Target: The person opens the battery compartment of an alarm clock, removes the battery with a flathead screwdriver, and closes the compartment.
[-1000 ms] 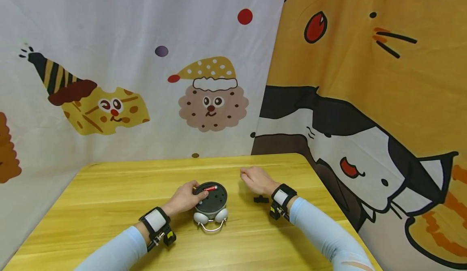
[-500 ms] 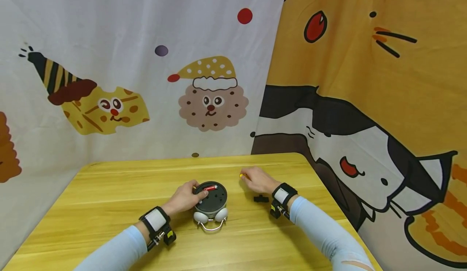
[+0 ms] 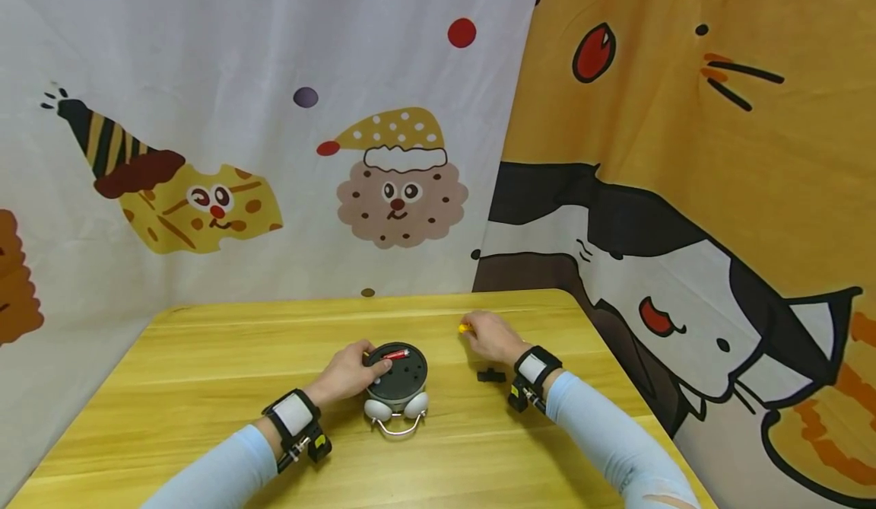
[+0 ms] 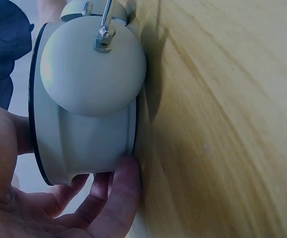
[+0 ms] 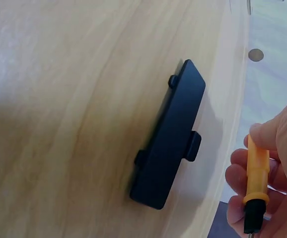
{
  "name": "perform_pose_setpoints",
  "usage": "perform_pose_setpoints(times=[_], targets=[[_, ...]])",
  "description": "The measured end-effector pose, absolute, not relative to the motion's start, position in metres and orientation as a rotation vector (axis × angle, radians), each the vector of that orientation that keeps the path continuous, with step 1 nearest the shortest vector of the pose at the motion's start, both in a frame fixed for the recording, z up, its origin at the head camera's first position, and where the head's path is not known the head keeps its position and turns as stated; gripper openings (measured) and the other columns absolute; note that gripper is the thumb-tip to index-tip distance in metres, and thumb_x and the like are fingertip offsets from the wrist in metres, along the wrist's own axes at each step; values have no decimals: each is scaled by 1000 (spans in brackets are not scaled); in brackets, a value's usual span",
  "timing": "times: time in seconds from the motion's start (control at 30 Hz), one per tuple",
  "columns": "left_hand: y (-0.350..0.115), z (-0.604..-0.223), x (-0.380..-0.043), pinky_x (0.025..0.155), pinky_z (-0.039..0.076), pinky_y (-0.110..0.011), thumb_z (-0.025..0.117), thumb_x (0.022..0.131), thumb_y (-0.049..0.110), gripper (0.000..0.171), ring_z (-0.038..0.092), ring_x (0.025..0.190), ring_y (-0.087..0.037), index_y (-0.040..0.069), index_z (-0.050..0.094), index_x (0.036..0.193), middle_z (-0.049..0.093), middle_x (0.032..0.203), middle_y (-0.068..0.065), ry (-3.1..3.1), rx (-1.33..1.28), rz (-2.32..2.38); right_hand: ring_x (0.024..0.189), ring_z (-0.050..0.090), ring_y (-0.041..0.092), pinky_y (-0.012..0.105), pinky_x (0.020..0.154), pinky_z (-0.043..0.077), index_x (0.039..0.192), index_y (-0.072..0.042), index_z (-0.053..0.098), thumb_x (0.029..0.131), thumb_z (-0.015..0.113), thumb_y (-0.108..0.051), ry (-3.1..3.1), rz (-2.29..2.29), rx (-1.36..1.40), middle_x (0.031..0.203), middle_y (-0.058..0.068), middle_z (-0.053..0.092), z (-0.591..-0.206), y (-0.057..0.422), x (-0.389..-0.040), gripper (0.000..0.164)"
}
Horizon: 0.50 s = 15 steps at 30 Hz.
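Note:
Face down on the table lies a pale twin-bell alarm clock [image 3: 404, 396], its dark back upward and its handle toward me. A red battery [image 3: 396, 354] shows in the clock's back. My left hand [image 3: 347, 373] grips the clock's left side, thumb on the back and fingers around the rim, as the left wrist view shows. My right hand [image 3: 494, 337] holds a small screwdriver [image 5: 257, 173] with a yellow handle and black collar; only a bit of its metal shaft is visible. Below that hand lies a black battery cover [image 5: 171, 136] with small tabs, untouched.
The wooden table [image 3: 226, 357] carries the clock and the cover. Behind it hangs a white printed curtain [image 3: 226, 30], with an orange cat-print curtain [image 3: 657, 113] on the right. Each wrist wears a strapped camera.
The screwdriver's yellow handle has come into sight at my right fingertips. My right hand has moved slightly to the right. My left hand and the clock stay in place.

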<state>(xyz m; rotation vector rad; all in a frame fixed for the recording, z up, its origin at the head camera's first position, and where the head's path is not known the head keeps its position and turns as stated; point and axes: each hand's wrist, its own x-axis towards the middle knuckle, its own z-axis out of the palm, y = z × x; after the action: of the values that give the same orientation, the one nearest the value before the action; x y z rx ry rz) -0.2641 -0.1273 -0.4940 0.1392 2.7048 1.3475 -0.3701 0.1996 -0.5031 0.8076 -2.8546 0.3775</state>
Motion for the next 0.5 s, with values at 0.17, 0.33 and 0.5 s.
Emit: perform_pose_setpoints(times=[0.17, 0.33, 0.5], targets=[[-126, -495, -264, 67, 48, -28, 80, 105, 35, 34, 62, 81, -18, 4, 70, 114, 71, 97, -9, 2713, 123, 1340, 93, 72, 19, 41, 84, 61, 121, -9, 81, 106, 79, -18, -2863, 311, 757, 111, 7, 81, -504, 204, -371, 18], [-128, -496, -266, 68, 48, -29, 80, 105, 36, 35, 62, 83, -19, 4, 70, 113, 72, 99, -10, 2711, 136, 1342, 83, 61, 14, 34, 72, 53, 119, -11, 83, 105, 81, -21, -2850, 274, 721, 104, 4, 73, -506, 209, -371, 18], [-128, -495, -264, 68, 48, -28, 80, 105, 37, 35, 63, 82, -18, 4, 70, 114, 72, 98, -9, 2726, 145, 1326, 76, 53, 12, 29, 65, 44, 114, -13, 84, 103, 83, -23, -2840, 251, 676, 95, 1, 64, -510, 215, -372, 15]])
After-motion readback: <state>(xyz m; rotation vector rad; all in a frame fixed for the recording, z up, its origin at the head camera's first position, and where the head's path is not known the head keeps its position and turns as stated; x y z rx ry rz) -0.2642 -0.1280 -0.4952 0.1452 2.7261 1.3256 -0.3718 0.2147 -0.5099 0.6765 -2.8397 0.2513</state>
